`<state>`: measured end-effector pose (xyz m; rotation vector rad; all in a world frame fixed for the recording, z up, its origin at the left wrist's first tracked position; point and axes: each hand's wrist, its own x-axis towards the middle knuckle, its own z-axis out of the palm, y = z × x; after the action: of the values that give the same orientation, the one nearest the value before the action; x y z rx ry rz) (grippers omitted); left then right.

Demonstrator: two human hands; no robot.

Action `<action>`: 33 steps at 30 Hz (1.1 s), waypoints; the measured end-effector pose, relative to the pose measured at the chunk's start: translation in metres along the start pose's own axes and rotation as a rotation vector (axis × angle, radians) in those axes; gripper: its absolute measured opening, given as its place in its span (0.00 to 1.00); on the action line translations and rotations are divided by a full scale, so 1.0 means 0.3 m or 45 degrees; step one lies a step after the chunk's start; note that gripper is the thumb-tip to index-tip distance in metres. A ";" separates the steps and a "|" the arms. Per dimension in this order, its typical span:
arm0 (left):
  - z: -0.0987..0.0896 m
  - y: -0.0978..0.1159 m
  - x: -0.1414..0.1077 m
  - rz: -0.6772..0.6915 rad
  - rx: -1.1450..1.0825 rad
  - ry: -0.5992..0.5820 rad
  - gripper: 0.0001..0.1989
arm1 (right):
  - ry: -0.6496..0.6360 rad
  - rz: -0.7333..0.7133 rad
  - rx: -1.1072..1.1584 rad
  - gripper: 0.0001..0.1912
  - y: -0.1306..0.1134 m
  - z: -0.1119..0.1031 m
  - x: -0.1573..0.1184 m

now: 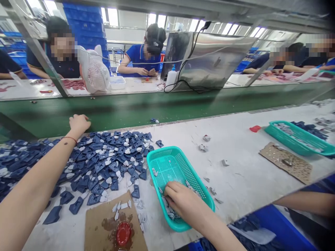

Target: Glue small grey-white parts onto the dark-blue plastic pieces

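My left hand [80, 123] is stretched out over the near edge of the green conveyor belt [125, 113], beyond a pile of dark blue moulded pieces with white tips [110, 164]. Its fingers point away from me and are mostly hidden, so what they hold does not show. Inside a turquoise perforated basket [180, 228], my right hand [180, 198] reaches down among small grey pieces [170, 211]. The fingers there are bent together, with their tips hidden. Between my arms lies a cardboard sheet [98, 223], bearing a red oval dish [123, 233] and several grey pieces [122, 205].
A second turquoise basket [290, 141] and another cardboard sheet [285, 162] lie at right. Loose grey bits [202, 147] dot the white table [235, 181]. A neighbour's arm [306, 202] enters from the right. Co-workers sit across the belt, near a white fan [95, 69].
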<state>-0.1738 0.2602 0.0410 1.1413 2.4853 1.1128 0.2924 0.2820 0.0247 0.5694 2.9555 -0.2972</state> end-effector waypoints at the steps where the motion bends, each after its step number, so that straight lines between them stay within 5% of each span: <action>1: 0.026 0.022 0.017 0.047 0.088 0.007 0.05 | 0.009 -0.051 -0.065 0.07 0.002 0.005 -0.001; 4: 0.143 0.123 0.069 0.221 0.357 -0.073 0.11 | 0.028 -0.170 -0.173 0.10 0.009 0.013 -0.002; 11: 0.478 0.401 0.108 0.747 0.536 -0.543 0.21 | 0.023 -0.205 -0.153 0.11 0.065 -0.020 0.028; 17: 0.607 0.477 0.094 0.710 0.548 -0.638 0.19 | 0.044 -0.169 -0.006 0.16 0.113 -0.020 0.030; 21: 0.565 0.465 0.087 0.558 0.443 -0.587 0.15 | 0.119 -0.070 0.084 0.20 0.118 -0.002 0.005; 26: 0.405 0.447 0.032 0.361 0.063 -0.383 0.08 | 0.291 0.307 0.251 0.11 0.075 -0.006 -0.018; 33: 0.159 0.451 -0.248 0.178 -0.743 -0.251 0.15 | 0.255 0.503 0.238 0.08 0.000 0.021 0.011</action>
<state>-0.0237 0.2906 0.0927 1.1746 1.7740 1.5371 0.2898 0.2820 0.0181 1.2512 2.9219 -0.5008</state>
